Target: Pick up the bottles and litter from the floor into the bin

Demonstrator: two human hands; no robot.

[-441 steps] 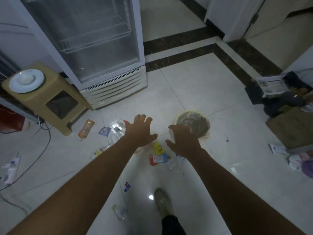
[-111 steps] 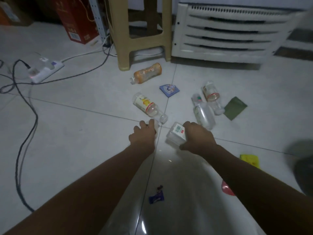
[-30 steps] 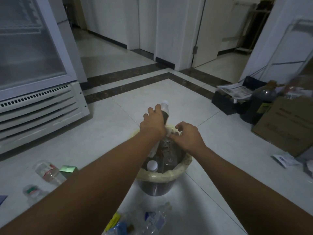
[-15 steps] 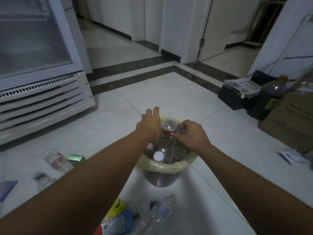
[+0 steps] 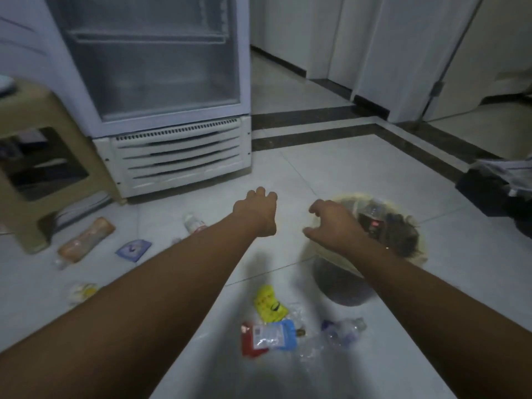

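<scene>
The round bin (image 5: 414, 256) with a yellowish liner stands at centre right and holds several bottles. My right hand (image 5: 334, 226) hovers over its left rim, fingers loosely curled and empty. My left hand (image 5: 256, 210) hangs empty to the left of the bin, over bare tile. On the floor lie an orange bottle (image 5: 86, 239), a clear bottle with a red label (image 5: 194, 224), a blue-purple wrapper (image 5: 134, 250), a yellow packet (image 5: 269, 303), a red and blue pouch (image 5: 266, 338), a crushed clear bottle (image 5: 342, 332) and a small yellowish bottle (image 5: 82, 292).
A glass-door fridge (image 5: 161, 90) stands at the back with its white vent grille low down. A beige plastic stool (image 5: 31, 156) is at the left. Dark bags and papers (image 5: 498, 185) lie at the right edge. Dark tile strips cross the floor behind.
Both hands have let go of the bottles, which now lie in the bin, and have drawn back to the left. The view has turned left toward the fridge and the litter.
</scene>
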